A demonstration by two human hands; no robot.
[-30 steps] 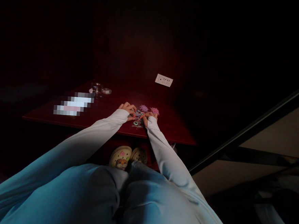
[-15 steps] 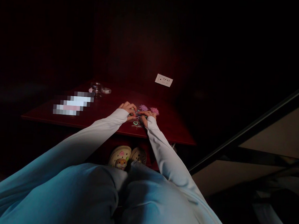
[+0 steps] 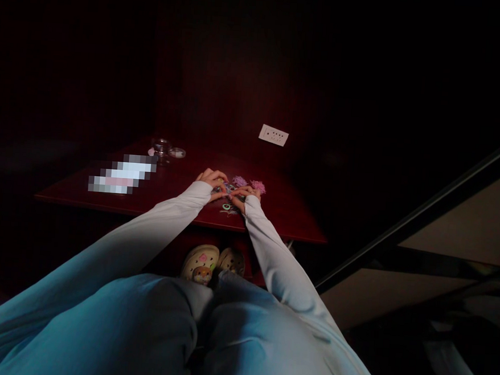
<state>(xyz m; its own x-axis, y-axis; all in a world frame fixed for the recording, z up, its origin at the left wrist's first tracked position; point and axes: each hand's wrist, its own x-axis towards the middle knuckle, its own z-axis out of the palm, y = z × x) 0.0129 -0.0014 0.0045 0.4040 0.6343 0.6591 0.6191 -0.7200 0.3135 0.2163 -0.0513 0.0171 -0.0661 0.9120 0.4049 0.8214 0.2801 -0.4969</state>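
My left hand (image 3: 213,182) rests over the dark red table (image 3: 181,188), its fingers curled round a small greyish piece too small to name. Facing it, my right hand (image 3: 246,194) has its fingers bent in at the same piece, and the fingertips of both hands nearly meet. Just beyond the hands lie a purple fluffy bundle (image 3: 239,181) and a pink fluffy bundle (image 3: 258,186), the pink one beside my right hand. A small green ring (image 3: 226,207) with thin pale strands next to it lies nearer the table's front edge.
A clear jar (image 3: 162,149) and a round clear lid (image 3: 177,153) stand at the back left. A bright blurred-out flat object (image 3: 124,176) lies on the left. On the back wall is a white socket plate (image 3: 273,135). Shoes (image 3: 202,261) show below the front edge.
My left hand has shifted slightly left, with its thumb now reaching toward my right fingertips. The right hand's fingers have moved a little toward the left. The bundles have not moved.
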